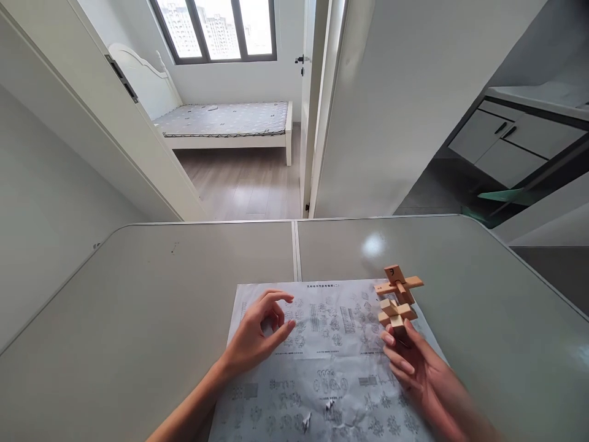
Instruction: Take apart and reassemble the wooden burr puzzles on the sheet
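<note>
My right hand (416,371) grips the lower end of a wooden interlocking puzzle (398,299), holding it upright above the right side of a printed instruction sheet (322,362). The puzzle is made of pale crossed bars, with several sticking out at the top. My left hand (260,334) hovers over the sheet's left part, fingers loosely curled and apart, holding nothing. The sheet is creased and covered in small diagrams.
The sheet lies on a grey folding table (138,307) with a seam (295,252) down its middle. Beyond the table an open doorway shows a bed (225,120) under a window. Cabinets (515,144) stand at the far right.
</note>
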A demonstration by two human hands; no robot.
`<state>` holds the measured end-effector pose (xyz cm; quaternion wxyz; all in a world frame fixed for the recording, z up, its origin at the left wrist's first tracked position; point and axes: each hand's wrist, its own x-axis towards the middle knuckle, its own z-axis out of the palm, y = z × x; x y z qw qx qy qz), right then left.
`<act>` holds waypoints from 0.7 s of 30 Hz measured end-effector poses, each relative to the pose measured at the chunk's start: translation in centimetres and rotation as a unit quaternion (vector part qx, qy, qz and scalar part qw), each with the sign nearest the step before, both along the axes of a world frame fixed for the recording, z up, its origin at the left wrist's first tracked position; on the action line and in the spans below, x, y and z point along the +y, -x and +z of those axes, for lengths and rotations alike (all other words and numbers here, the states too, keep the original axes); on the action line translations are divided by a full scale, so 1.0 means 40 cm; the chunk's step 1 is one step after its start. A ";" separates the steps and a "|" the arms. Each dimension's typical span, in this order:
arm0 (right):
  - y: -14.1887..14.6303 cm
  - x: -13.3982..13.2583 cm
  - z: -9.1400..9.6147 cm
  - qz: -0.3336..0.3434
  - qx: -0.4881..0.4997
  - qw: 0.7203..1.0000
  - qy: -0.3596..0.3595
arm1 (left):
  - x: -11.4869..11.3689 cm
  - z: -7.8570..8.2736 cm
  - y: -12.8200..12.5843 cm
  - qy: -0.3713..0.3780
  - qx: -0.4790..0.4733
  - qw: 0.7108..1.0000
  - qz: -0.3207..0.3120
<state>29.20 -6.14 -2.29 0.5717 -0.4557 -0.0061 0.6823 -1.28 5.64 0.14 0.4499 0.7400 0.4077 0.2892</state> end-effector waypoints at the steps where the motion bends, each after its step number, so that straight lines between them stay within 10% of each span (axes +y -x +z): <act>1: 0.001 0.004 0.001 -0.006 0.004 1.000 -0.003 | 0.000 0.000 0.000 -0.001 0.003 1.000 0.002; 14: 0.134 0.013 0.050 0.108 -0.095 0.989 -0.043 | -0.001 0.003 0.000 -0.010 0.020 1.000 0.002; 21: 0.207 0.088 0.057 0.261 -0.287 0.891 -0.235 | -0.001 0.001 -0.002 0.001 0.024 1.000 0.007</act>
